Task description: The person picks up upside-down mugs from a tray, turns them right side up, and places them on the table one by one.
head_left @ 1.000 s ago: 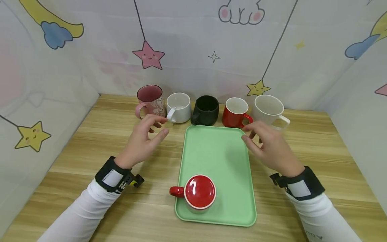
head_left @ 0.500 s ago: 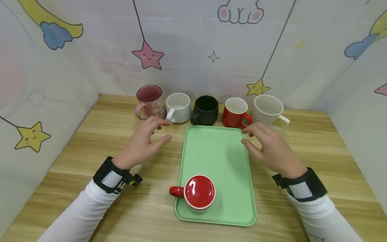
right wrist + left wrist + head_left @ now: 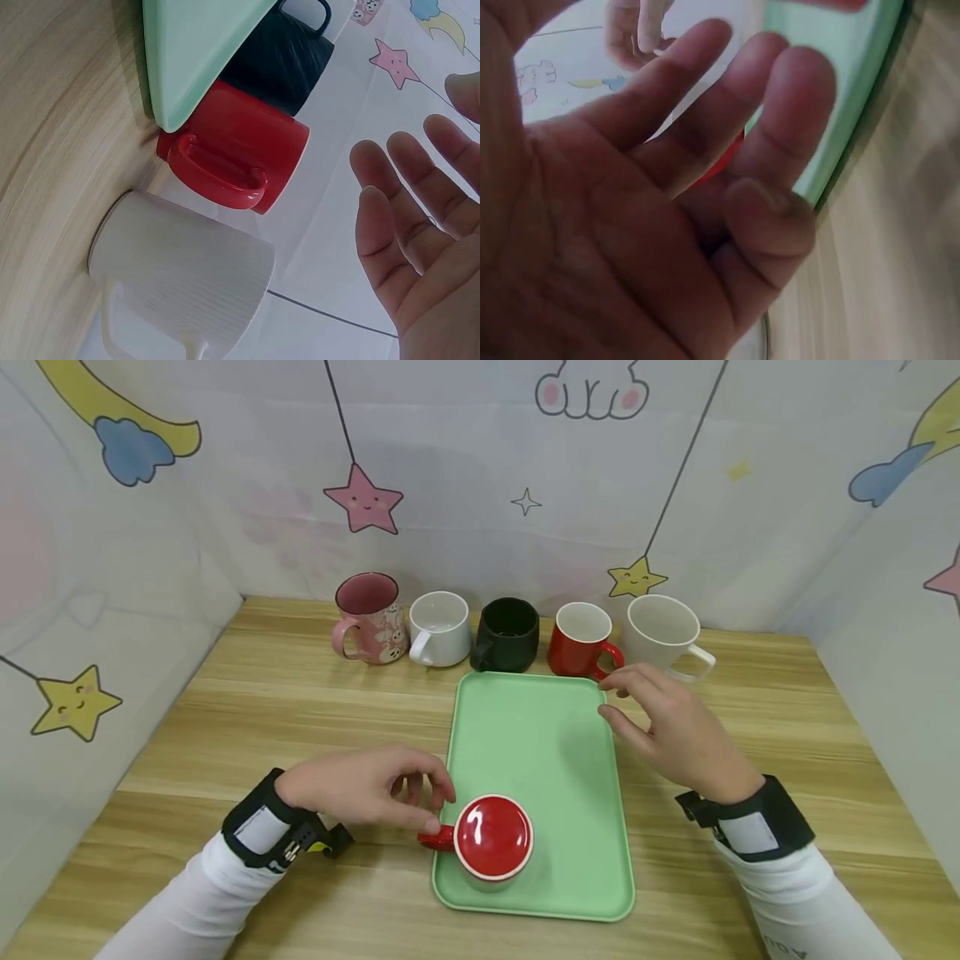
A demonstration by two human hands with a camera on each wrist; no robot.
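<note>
A red mug (image 3: pixel 495 837) stands upside down on the front left of a green tray (image 3: pixel 555 760), its handle jutting past the tray's left edge. My left hand (image 3: pixel 367 787) is at that handle, thumb over it in the head view; whether they touch I cannot tell. In the left wrist view, the fingers (image 3: pixel 795 97) are loosely bent with nothing held. My right hand (image 3: pixel 678 731) hovers by the tray's far right corner, fingers loosely bent and holding nothing. Nearest it are a second red mug (image 3: pixel 576 643) and a large white cup (image 3: pixel 660 633), both upright.
Along the back wall also stand a pink patterned mug (image 3: pixel 369 620), a white mug (image 3: pixel 440 631) and a black mug (image 3: pixel 506 637). The wooden table (image 3: pixel 300 718) meets a printed cloth wall (image 3: pixel 450 460) behind and at both sides.
My left hand has come down from near the white mug to the handle of the upturned red mug. My right hand has hardly moved.
</note>
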